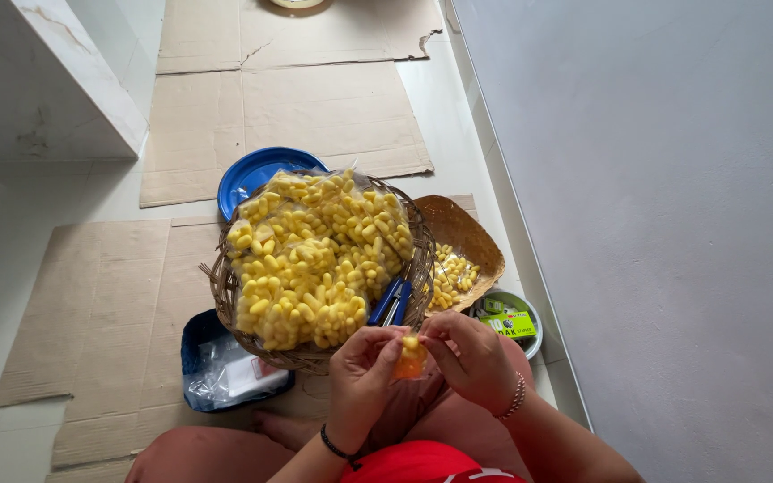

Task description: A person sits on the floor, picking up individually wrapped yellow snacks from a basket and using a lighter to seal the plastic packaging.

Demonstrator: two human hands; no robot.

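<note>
Looking down from the head view, the only one: the person sits on flattened cardboard sheets [109,295] laid over a pale floor, knees at the bottom edge of frame.

Left hand [361,371] and right hand [469,358] meet just above the lap, at about 6 o'clock from the woven basket [418,268]. Between them sits a small packet [411,356], orange below with yellow pieces showing at the top. Fingers of both hands are narrowed into pinches on it: left thumb and fingertips at its 9 o'clock side, right thumb and fingertips at its 3 o'clock side and upper edge. Whether the top is open or sealed cannot be told.

Handling judgement: the packet looks light and soft-walled, thin film likely to crumple and slip if squeezed. Contents appear small, dry and puffy, so probably crushable. Best hold seems to be the upper margin or side seams, above the fill, not the belly.

Basket holds clear bags of yellow pieces [315,259], heaped past the rim. A blue stapler [391,302] lies at the basket's 5 o'clock edge, touching the bags. A blue plate [257,174] shows behind the basket at 11 o'clock. A smaller woven tray [471,237] with loose yellow pieces leans at 3 o'clock. A round tin [530,315] with green boxes sits at 4 o'clock. A dark blue tray [191,344] with clear film in it lies at 7 o'clock, partly under the basket.
</note>
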